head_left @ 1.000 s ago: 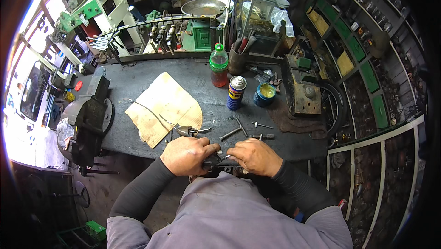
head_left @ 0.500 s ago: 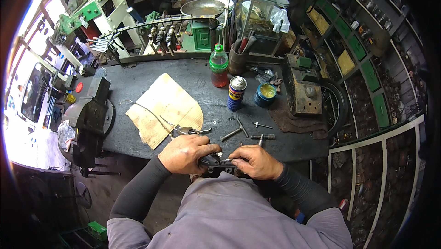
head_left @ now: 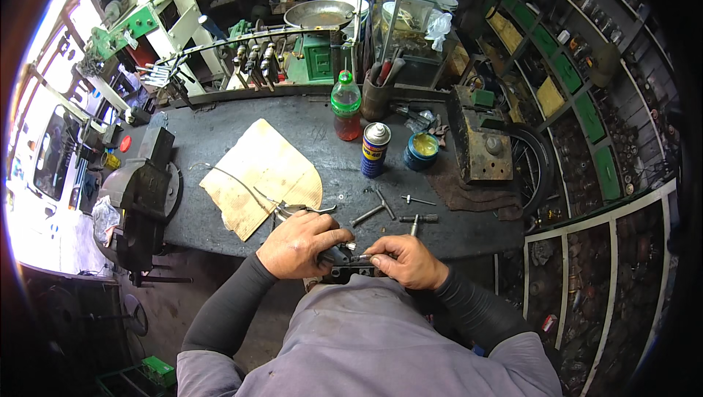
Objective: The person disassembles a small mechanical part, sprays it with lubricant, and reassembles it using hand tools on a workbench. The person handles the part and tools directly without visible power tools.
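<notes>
My left hand point(head_left: 299, 243) is closed around a dark metal part point(head_left: 334, 256) at the bench's front edge, close to my body. The fingers hide most of it. From the right, my right hand point(head_left: 408, 259) pinches a thin, silvery, rod-like piece point(head_left: 362, 257) against that part; its exact kind is too small to make out. Just below both hands is a dark block with bright round spots point(head_left: 343, 272), partly covered by my shirt. Beyond the left hand lies a lever with a cable point(head_left: 311, 209), its near end hidden behind that hand.
Yellowish cardboard point(head_left: 263, 170) lies left of centre, beside a large bench vise point(head_left: 135, 196). A T-handle wrench point(head_left: 375, 209) and a bolt point(head_left: 419, 200) lie ahead of my right hand. Behind stand a spray can point(head_left: 374, 152), a grease tub point(head_left: 422, 151) and a green-capped bottle point(head_left: 346, 108).
My left hand has shifted slightly to the right and stays on the dark part. My right hand keeps its pinch, almost in the same place.
</notes>
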Action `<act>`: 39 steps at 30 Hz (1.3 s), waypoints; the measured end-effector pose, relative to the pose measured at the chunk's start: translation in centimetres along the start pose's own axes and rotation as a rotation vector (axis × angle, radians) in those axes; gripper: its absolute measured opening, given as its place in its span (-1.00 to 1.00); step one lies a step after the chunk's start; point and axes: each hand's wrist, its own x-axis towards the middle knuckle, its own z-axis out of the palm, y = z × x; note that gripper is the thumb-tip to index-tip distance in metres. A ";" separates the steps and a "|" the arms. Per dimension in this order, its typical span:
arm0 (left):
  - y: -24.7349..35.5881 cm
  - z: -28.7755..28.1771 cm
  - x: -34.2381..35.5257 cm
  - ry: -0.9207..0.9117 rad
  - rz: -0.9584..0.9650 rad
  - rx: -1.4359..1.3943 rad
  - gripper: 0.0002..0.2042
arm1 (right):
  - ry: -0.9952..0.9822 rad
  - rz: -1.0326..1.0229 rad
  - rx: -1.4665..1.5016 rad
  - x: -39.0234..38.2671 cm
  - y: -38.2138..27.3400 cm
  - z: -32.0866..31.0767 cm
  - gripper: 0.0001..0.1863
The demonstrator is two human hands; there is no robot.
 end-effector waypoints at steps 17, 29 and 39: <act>-0.4 -1.6 0.7 -0.036 0.121 0.124 -0.32 | -0.243 0.197 -0.241 1.7 1.3 -1.1 -0.58; -1.5 -1.4 1.8 -0.119 0.067 -0.078 -0.38 | -0.150 -0.076 -0.486 2.1 1.0 0.0 -0.64; -4.8 0.4 0.8 -0.208 -0.179 -0.561 -0.37 | 0.032 -0.495 -1.116 2.2 -1.9 0.5 -0.78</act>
